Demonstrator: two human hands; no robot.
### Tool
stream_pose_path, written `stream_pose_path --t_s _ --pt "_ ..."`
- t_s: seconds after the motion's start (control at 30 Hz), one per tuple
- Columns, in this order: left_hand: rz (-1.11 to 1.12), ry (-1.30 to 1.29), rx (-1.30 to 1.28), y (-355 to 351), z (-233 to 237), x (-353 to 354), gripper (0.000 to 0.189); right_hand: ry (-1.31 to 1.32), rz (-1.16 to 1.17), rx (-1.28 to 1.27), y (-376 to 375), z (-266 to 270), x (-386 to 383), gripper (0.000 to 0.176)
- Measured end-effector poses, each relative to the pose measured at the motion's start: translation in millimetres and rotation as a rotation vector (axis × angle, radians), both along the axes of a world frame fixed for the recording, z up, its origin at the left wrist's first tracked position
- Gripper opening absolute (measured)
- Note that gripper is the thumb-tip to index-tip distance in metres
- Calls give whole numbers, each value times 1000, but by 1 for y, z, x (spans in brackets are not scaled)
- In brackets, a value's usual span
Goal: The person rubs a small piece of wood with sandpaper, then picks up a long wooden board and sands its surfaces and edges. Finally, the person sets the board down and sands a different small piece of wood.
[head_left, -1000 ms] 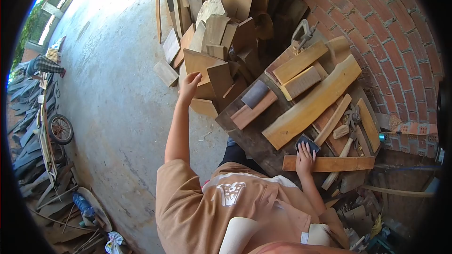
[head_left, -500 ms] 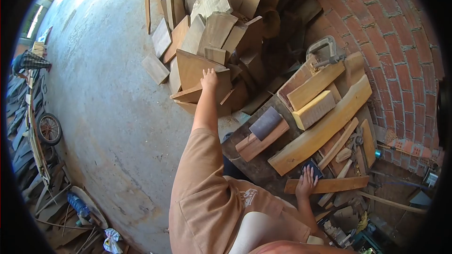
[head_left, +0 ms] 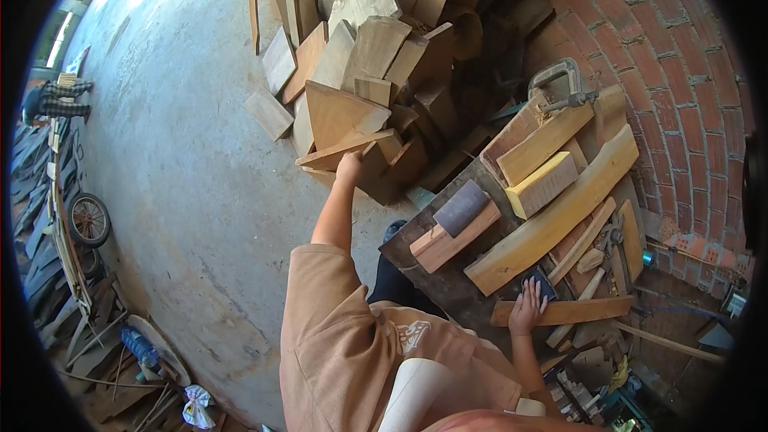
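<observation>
My left hand (head_left: 350,166) reaches into a heap of wood offcuts. Its fingers are closed on the edge of a wooden board (head_left: 346,149) at the front of the heap; the fingertips are partly hidden. Behind that board leans a broad, roughly triangular wooden piece (head_left: 340,116). At the workbench, my right hand (head_left: 526,312) lies with its fingers stretched out. Under its fingertips is a dark blue, flat item (head_left: 546,282) whose kind I cannot make out. The palm rests against a narrow wooden strip (head_left: 588,311).
The bench carries a curved wooden plank (head_left: 552,212), a yellow-sided block (head_left: 542,184), a grey sheet-wrapped piece (head_left: 462,210) on a reddish block (head_left: 448,246), and a C-clamp (head_left: 556,80). A brick wall (head_left: 672,112) rises on the right. Another person (head_left: 58,102) is at far left.
My left hand has come down and toward me from the top of the broad piece to the front board's edge. My right hand stays on the bench; the view has shifted slightly.
</observation>
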State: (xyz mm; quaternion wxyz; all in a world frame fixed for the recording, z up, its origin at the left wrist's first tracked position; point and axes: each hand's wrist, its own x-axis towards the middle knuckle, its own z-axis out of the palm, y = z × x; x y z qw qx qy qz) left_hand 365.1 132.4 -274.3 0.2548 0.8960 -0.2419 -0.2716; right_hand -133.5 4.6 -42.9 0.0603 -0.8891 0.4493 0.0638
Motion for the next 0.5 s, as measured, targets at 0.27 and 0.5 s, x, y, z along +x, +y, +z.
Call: stream_pose_path --t_s 0.27,0.5 --pt "-31 76 26 36 67 -22 27 -10 10 -28 1 -2 -2 35" --pt "-62 -117 66 70 182 -42 27 -95 23 -49 1 -3 -3 34"
